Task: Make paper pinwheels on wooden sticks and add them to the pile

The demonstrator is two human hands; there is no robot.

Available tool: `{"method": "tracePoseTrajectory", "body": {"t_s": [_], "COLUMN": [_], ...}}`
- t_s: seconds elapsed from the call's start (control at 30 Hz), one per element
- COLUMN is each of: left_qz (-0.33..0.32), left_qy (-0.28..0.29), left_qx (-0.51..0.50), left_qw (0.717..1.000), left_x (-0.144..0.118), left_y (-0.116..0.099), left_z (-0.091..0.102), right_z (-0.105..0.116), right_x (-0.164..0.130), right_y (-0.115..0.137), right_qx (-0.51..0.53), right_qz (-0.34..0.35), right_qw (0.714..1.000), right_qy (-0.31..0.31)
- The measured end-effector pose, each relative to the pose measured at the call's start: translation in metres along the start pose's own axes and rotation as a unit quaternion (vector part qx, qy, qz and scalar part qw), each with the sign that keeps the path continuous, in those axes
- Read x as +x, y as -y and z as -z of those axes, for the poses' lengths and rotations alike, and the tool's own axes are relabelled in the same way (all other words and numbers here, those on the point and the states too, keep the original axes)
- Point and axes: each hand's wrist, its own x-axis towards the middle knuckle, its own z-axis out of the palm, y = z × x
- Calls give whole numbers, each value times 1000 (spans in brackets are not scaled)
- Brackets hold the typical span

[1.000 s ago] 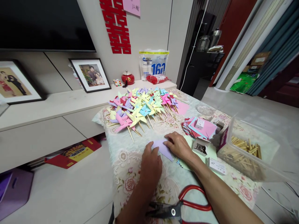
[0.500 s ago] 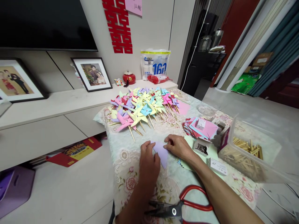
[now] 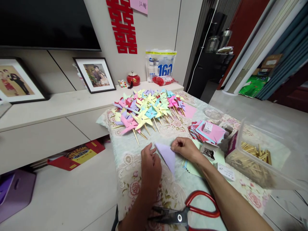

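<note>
A sheet of purple paper (image 3: 167,156), folded into a triangle, is over the flowered tablecloth between my hands. My right hand (image 3: 185,148) pinches its right corner between thumb and fingers. Just left of the paper, my left hand (image 3: 151,163) has loosely curled fingers that are apart and hold nothing. Red-handled scissors (image 3: 183,216) lie near my forearms at the table's front. Beyond my hands, a pile of coloured paper pinwheels (image 3: 146,112) on sticks covers the far end of the table.
To the right are a stack of coloured paper squares (image 3: 218,133), a small box of metal fasteners (image 3: 209,153), a white box (image 3: 226,172) and a clear plastic bin (image 3: 255,173) of wooden sticks. A white cabinet (image 3: 60,104) with framed photos borders the table's far side.
My left hand has let go of the purple paper and drawn slightly left. The paper has shifted a little right with my right hand still pinching it.
</note>
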Motion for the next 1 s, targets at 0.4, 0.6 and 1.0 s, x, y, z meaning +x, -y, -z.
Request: {"method": "tracePoseTrajectory", "body": {"t_s": [0.4, 0.6, 1.0], "left_qz": [112, 148, 145], "left_qy": [79, 71, 127], "left_qx": [-154, -170, -211], "left_qw": [979, 972, 958], "left_x": [-4, -1, -3], "left_y": [-22, -22, -29], "left_z": [-3, 2, 0], "right_z": [-1, -1, -5], "right_x": [-9, -13, -18], "right_y": [25, 29, 36], "right_qx": [255, 260, 318], "right_qz": [-43, -45, -47], "right_qw": [966, 964, 944], "right_qy": [6, 9, 76]}}
